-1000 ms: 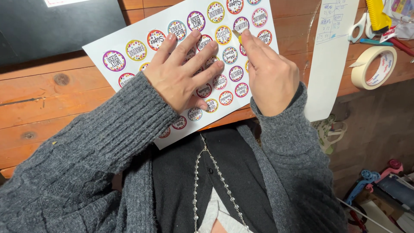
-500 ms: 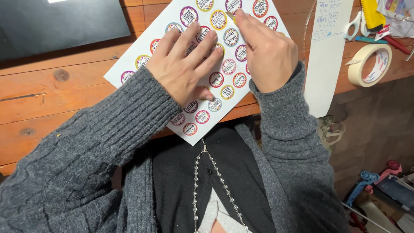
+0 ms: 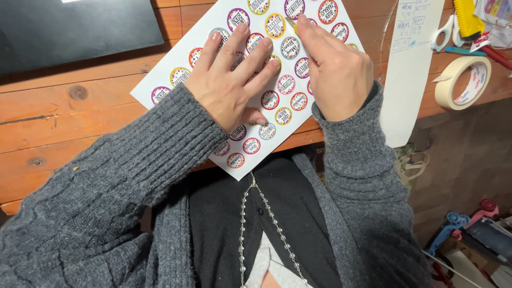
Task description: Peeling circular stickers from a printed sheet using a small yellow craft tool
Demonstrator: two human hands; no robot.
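Observation:
A white sheet of round colourful stickers (image 3: 290, 101) lies tilted on a wooden table (image 3: 64, 122), its near corner hanging over the edge. My left hand (image 3: 232, 85) presses flat on the sheet with fingers spread. My right hand (image 3: 333, 66) rests on the sheet's right part. Its thumb and forefinger pinch at a sticker near the top, with a small yellow tip (image 3: 290, 22) showing at the fingertips. Both arms wear grey knit sleeves.
A black board (image 3: 74, 29) lies at the back left. A long paper strip (image 3: 408, 69) hangs over the table edge at right. Beside it are a roll of masking tape (image 3: 463, 82), scissors (image 3: 445, 32) and a yellow tool (image 3: 468, 16). Clutter sits on the floor lower right.
The sticker sheet has slid away from me and up the table. Both hands went with it, the left staying flat, the right fingertips moving to a sticker higher on the sheet.

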